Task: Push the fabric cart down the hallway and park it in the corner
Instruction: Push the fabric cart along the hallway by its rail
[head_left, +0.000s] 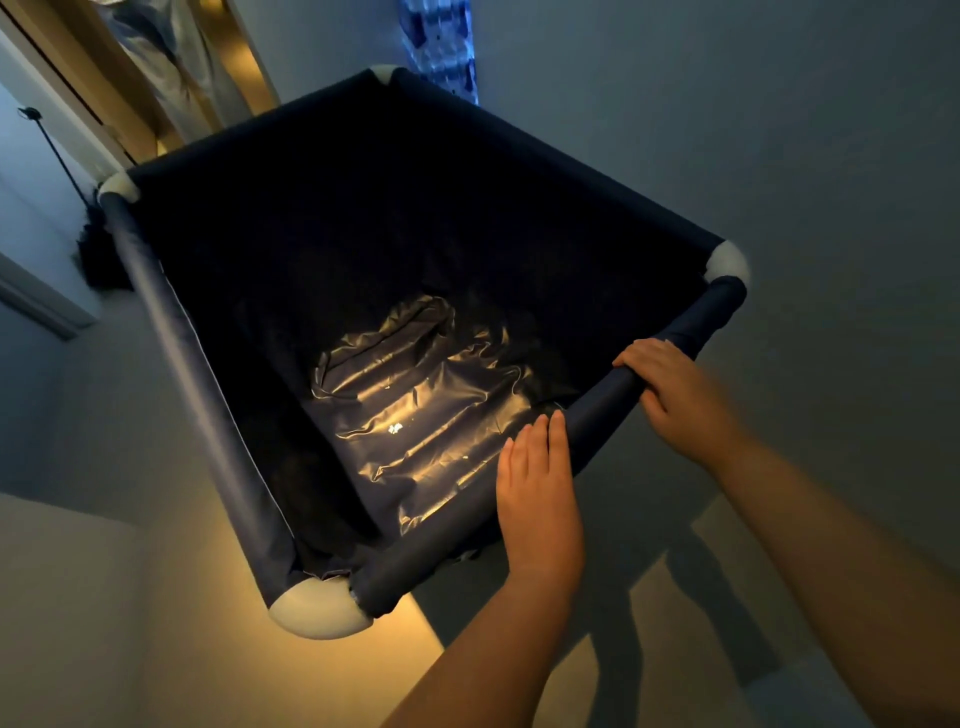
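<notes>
The fabric cart fills the middle of the head view: a dark navy cloth bin on a tube frame with white corner joints. Its bottom is crumpled shiny cloth catching warm light. My right hand is curled over the near rail close to the right corner. My left hand lies flat on the same rail further left, fingers straight and together, pointing into the bin. The view is tilted, and the cart's wheels are hidden under it.
A wall runs along the right of the cart. At the left stand a white door frame and a dark duster on a thin pole. Blue patterned cloth hangs beyond the far corner. Pale floor lies below.
</notes>
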